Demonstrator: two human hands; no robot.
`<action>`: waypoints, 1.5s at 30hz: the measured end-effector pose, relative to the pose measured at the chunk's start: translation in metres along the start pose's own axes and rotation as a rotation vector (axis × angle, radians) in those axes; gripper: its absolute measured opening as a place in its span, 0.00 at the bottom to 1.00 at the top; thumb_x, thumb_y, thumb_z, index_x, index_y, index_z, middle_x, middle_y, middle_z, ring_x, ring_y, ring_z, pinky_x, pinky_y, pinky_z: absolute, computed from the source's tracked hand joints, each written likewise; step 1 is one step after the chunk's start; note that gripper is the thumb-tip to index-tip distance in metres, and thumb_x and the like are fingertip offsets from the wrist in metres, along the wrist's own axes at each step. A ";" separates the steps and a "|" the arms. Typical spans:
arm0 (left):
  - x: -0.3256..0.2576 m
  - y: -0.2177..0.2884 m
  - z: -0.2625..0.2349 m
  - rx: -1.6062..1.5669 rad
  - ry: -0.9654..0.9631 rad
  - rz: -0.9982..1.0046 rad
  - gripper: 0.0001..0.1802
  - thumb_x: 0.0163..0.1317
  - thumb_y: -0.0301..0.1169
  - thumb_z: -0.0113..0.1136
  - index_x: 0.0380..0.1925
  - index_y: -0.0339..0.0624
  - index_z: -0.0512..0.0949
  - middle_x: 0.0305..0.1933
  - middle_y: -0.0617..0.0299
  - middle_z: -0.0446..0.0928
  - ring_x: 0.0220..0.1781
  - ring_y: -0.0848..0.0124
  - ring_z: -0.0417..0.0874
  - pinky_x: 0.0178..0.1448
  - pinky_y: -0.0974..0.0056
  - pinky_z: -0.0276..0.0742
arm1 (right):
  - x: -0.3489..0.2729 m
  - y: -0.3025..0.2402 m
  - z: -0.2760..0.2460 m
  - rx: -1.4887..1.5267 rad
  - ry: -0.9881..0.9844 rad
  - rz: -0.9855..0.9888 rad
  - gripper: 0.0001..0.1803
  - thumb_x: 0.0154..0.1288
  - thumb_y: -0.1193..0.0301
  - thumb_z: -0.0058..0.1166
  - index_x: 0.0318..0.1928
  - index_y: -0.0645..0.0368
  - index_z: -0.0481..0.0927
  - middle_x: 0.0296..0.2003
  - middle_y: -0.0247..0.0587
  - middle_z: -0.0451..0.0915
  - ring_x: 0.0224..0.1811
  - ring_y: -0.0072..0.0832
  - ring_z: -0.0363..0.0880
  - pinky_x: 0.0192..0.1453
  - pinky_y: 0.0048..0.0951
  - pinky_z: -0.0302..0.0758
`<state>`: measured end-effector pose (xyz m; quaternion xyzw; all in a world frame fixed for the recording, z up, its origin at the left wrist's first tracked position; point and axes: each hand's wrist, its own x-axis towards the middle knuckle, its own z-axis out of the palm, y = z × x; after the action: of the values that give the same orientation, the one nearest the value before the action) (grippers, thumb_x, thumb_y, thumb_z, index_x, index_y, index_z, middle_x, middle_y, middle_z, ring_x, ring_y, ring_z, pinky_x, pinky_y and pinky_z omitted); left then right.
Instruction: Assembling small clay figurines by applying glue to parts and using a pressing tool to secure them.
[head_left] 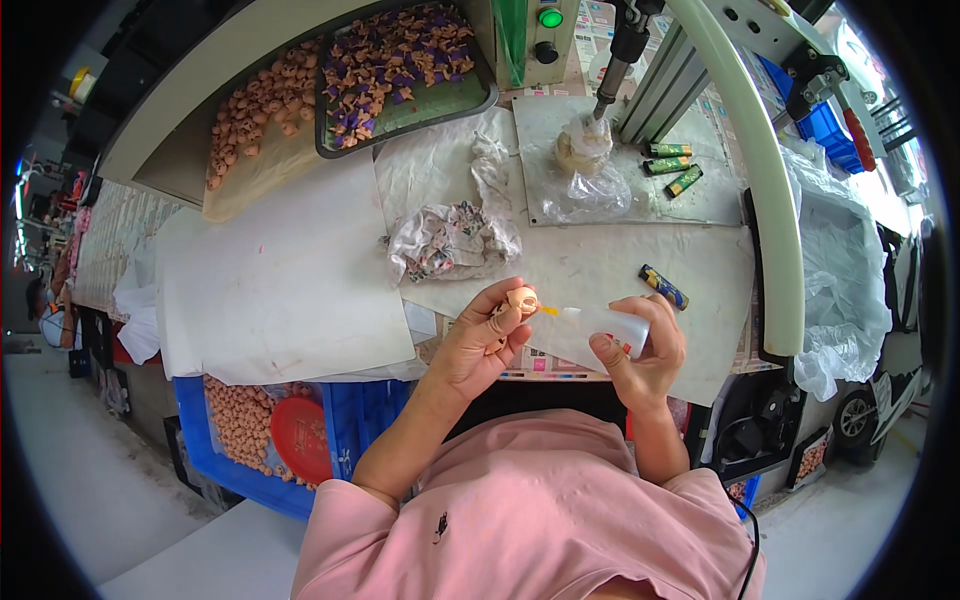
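1. Left hand (475,345) at centre, near side of the bench (600,250): its grip is closed round a hollow tan toy part (522,298), opening in view, with more tan showing lower between the fingers.
2. Right hand (650,350), just across from it: grip wrapped round a white squeeze bottle (622,328), lying sideways, its yellow nozzle (548,310) aimed left at the toy part; touching or just short, I can't tell.
3. Beyond the hands, a crumpled floral cloth (445,245); to the right, a blue-wrapped cylinder (664,287) lies alone.
4. Far side now: a black tray (490,95) of purple-and-tan pieces, loose tan parts (250,110) heaped to its left, a metal spindle (607,95) right.
5. Near left, a blue crate (350,430) holds tan parts and a red round dish (300,438).
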<state>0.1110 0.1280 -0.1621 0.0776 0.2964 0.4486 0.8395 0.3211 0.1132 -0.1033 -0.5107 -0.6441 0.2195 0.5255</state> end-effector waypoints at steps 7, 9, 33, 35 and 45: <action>0.002 -0.001 -0.002 -0.014 -0.001 -0.004 0.22 0.62 0.23 0.60 0.56 0.51 0.74 0.56 0.66 0.76 0.56 0.73 0.77 0.51 0.72 0.76 | 0.001 -0.001 -0.003 0.001 -0.010 0.000 0.17 0.49 0.68 0.71 0.36 0.63 0.80 0.25 0.38 0.75 0.24 0.25 0.70 0.26 0.24 0.64; 0.002 -0.001 0.000 -0.014 0.000 -0.003 0.22 0.62 0.23 0.60 0.56 0.51 0.74 0.56 0.66 0.76 0.56 0.73 0.77 0.51 0.72 0.76 | 0.001 0.000 -0.003 -0.003 -0.003 -0.002 0.17 0.49 0.68 0.71 0.36 0.63 0.80 0.25 0.38 0.75 0.24 0.25 0.70 0.26 0.24 0.64; -0.030 0.020 0.000 -0.025 0.002 0.009 0.19 0.62 0.34 0.62 0.54 0.51 0.75 0.50 0.67 0.78 0.49 0.76 0.79 0.46 0.73 0.78 | 0.020 0.010 0.041 0.033 -0.049 0.253 0.18 0.53 0.72 0.68 0.42 0.61 0.74 0.35 0.34 0.76 0.32 0.19 0.73 0.36 0.21 0.70; -0.039 0.026 -0.001 -0.024 -0.038 0.028 0.19 0.62 0.37 0.63 0.53 0.52 0.75 0.48 0.70 0.78 0.47 0.78 0.79 0.46 0.73 0.77 | 0.032 0.006 0.055 -0.049 -0.154 0.249 0.19 0.53 0.71 0.67 0.42 0.61 0.72 0.32 0.35 0.78 0.32 0.21 0.76 0.37 0.25 0.73; -0.095 0.058 -0.024 -0.229 -0.105 0.093 0.20 0.64 0.39 0.60 0.53 0.44 0.74 0.47 0.60 0.77 0.44 0.71 0.77 0.44 0.69 0.78 | 0.047 -0.027 0.095 -0.371 -0.303 -0.041 0.16 0.56 0.70 0.63 0.41 0.63 0.73 0.36 0.46 0.78 0.42 0.43 0.74 0.48 0.39 0.71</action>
<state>0.0160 0.0826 -0.1179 0.0182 0.1949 0.5132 0.8357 0.2271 0.1683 -0.0932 -0.5467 -0.7551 0.1608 0.3242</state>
